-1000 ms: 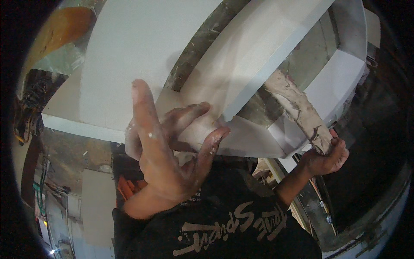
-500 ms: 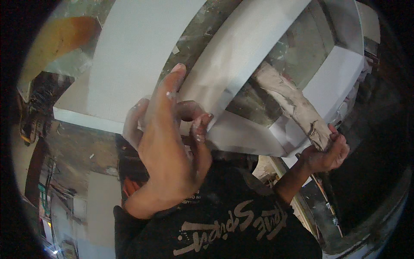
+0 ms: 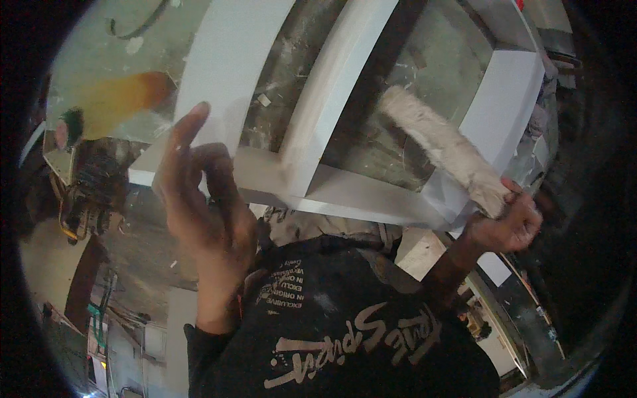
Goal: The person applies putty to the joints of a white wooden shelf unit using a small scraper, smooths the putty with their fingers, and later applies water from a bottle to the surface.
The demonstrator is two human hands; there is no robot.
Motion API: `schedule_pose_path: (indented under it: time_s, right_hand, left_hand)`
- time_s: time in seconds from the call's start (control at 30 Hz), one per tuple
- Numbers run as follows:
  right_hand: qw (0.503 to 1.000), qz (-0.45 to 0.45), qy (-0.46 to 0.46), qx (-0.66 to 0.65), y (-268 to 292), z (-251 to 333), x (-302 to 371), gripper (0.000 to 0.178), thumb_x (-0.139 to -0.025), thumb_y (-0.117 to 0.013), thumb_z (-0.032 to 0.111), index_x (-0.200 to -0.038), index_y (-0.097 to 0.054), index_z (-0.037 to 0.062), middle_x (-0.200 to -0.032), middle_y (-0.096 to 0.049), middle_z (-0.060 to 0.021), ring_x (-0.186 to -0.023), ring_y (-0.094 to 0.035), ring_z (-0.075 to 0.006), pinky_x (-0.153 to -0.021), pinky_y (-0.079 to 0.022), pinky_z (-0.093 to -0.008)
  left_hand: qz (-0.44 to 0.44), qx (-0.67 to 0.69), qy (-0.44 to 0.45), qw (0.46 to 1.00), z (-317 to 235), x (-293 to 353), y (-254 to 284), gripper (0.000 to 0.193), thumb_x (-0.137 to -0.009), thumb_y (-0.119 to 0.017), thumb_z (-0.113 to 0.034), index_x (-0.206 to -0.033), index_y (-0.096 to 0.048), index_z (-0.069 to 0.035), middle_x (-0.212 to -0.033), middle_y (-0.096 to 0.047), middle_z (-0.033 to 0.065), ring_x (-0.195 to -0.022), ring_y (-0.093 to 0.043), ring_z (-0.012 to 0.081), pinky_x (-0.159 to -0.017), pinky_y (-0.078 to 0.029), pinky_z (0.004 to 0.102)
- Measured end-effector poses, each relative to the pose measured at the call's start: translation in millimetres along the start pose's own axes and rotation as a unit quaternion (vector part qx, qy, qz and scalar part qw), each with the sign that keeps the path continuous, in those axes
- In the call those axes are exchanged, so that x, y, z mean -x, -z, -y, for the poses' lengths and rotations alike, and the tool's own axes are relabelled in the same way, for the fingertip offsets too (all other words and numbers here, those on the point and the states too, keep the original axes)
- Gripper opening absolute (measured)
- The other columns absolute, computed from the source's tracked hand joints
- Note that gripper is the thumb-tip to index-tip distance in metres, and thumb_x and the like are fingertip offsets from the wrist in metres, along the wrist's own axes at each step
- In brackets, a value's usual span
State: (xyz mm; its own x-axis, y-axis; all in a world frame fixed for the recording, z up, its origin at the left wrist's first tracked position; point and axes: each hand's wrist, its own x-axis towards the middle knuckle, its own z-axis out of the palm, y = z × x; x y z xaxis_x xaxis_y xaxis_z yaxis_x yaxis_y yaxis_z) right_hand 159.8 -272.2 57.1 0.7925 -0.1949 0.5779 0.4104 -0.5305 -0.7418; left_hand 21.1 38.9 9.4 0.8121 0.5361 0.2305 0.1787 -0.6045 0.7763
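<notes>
My right hand (image 3: 506,222) grips the lower end of a long cream-coloured slab (image 3: 446,146), lumpy on top as if coated with thick paste. It slants up and to the left, over an opening of a white panelled frame (image 3: 371,202). Empty and blurred, my left hand (image 3: 206,192) is raised in front of the frame's left end, index finger stretched upward and the other fingers partly bent. I cannot make out whether it touches the white panel behind it. A wide white curved panel (image 3: 222,66) and a narrower upright divider (image 3: 335,93) belong to the frame.
Beyond the frame's left end, a yellow-orange object (image 3: 126,99) lies on a greenish surface (image 3: 159,46) with pale smears. Cables and a dark tool-like thing (image 3: 83,205) are below it. At the lower right stands a long dark edge (image 3: 531,298).
My left hand has moved left and slightly down, away from the divider. The frame appears shifted within the view. My right hand still holds the cream slab, now seen a little lower at its far end.
</notes>
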Motion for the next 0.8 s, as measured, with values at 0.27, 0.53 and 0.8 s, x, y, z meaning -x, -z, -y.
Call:
schedule_pose_path:
  time_s: [0.27,0.53,0.8]
  right_hand:
    - [0.979,-0.075,0.188,-0.014,-9,62,-26,0.017,-0.085,-0.067,0.001,-0.085,-0.050,-0.0005,-0.081,-0.060,-0.0154,-0.075,-0.067,-0.0312,-0.072,-0.059,-0.0455]
    - [0.974,0.161,0.159,-0.005,-37,79,24,0.033,-0.080,-0.068,-0.015,-0.080,-0.044,0.0068,-0.081,-0.065,-0.0153,-0.074,-0.071,-0.0296,-0.067,-0.061,-0.0412]
    - [0.976,0.156,0.019,-0.149,-18,114,76,0.026,-0.077,-0.068,-0.002,-0.090,-0.047,0.0045,-0.091,-0.059,-0.0150,-0.089,-0.068,-0.0328,-0.089,-0.055,-0.0557]
  left_hand:
    - [0.055,0.138,-0.139,0.979,-33,-79,-31,0.051,-0.096,-0.050,0.004,-0.145,-0.036,0.003,-0.133,-0.058,0.0213,-0.113,-0.059,0.0289,-0.106,-0.038,0.0419]
    - [0.272,0.112,-0.062,0.954,-54,-78,-130,0.084,-0.101,-0.042,-0.052,-0.150,-0.022,0.014,-0.155,-0.027,0.0337,-0.146,-0.025,0.0457,-0.121,-0.016,0.0476]
    - [0.311,0.157,0.112,0.931,-69,-32,-94,0.080,-0.102,-0.042,-0.051,-0.148,-0.029,0.013,-0.149,-0.038,0.0338,-0.140,-0.034,0.0461,-0.118,-0.021,0.0471]
